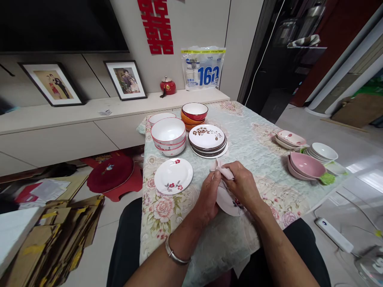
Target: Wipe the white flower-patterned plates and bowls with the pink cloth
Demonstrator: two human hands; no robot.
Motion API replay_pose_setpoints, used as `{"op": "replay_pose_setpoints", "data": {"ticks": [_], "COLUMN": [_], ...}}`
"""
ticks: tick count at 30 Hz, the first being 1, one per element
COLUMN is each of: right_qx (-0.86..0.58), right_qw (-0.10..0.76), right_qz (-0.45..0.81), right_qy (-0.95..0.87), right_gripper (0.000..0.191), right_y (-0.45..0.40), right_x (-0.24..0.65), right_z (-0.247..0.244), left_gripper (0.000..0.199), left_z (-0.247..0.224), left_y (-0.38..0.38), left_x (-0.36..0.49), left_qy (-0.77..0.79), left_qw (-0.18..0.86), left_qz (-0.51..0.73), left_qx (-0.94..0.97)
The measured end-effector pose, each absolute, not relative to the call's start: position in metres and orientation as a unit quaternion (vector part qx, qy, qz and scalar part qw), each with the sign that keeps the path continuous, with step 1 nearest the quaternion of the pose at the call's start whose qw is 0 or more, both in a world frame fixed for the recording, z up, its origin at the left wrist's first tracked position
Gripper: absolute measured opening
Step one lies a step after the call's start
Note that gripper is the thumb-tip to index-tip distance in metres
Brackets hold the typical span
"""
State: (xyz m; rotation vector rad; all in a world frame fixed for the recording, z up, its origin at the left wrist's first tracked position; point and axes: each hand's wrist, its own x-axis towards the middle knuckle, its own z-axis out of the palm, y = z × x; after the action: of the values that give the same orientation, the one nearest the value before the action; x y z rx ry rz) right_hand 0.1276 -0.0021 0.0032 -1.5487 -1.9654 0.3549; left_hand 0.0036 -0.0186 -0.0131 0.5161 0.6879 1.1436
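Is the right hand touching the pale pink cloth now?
Touching. The head view shows the right hand clutching the bunched pale pink cloth, with no gap between them.

- Over the near side of the worktop (248,135): the held plate (229,204), with the cloth (226,172) at its far edge
- Left of it: the loose plate (173,176)
- Behind the loose plate: the near bowl stack (168,135), another bowl (160,117) behind that
- Right of the near bowl stack: the plate stack (206,137), the far bowl stack (195,112) behind it
- Toward the right edge: handled dishes (306,164), small bowls (324,151) and oval dishes (290,138) behind them
- Behind the worktop: a cabinet (113,109) carrying picture frames (125,79), jar (167,86), bag (203,68), left to right
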Motion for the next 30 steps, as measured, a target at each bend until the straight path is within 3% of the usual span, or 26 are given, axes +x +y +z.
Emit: {"op": "replay_pose_setpoints", "data": {"ticks": [4, 7, 13, 21, 27, 30], "right_qx": [-0.536, -0.579, -0.675, -0.567, -0.647, -0.605], "right_qw": [0.234, 0.187, 0.219, 0.190, 0.204, 0.191], "right_qz": [0.222, 0.219, 0.094, 0.230, 0.122, 0.152], "right_qy": [-0.780, -0.763, -0.698, -0.768, -0.725, -0.758], "right_gripper": [0.005, 0.006, 0.020, 0.007, 0.013, 0.010], "right_y": [-0.007, -0.005, -0.001, -0.006, -0.002, -0.006], "right_x": [0.136, 0.148, 0.134, 0.137, 0.138, 0.129], "right_z": [0.017, 0.018, 0.004, 0.019, 0.009, 0.013], "left_gripper": [0.049, 0.052, 0.046, 0.052, 0.044, 0.042], "left_z": [-0.013, -0.013, -0.019, -0.012, -0.010, -0.010], "left_y": [-0.016, -0.015, -0.017, -0.015, -0.015, -0.014], "left_x": [0.003, 0.005, 0.007, 0.003, 0.005, 0.004], "left_qy": [0.310, 0.328, 0.344, 0.323, 0.347, 0.340], "left_qw": [0.769, 0.764, 0.749, 0.773, 0.769, 0.770], "left_qz": [0.524, 0.527, 0.531, 0.523, 0.515, 0.519], "left_qx": [0.192, 0.178, 0.199, 0.157, 0.152, 0.146]}}
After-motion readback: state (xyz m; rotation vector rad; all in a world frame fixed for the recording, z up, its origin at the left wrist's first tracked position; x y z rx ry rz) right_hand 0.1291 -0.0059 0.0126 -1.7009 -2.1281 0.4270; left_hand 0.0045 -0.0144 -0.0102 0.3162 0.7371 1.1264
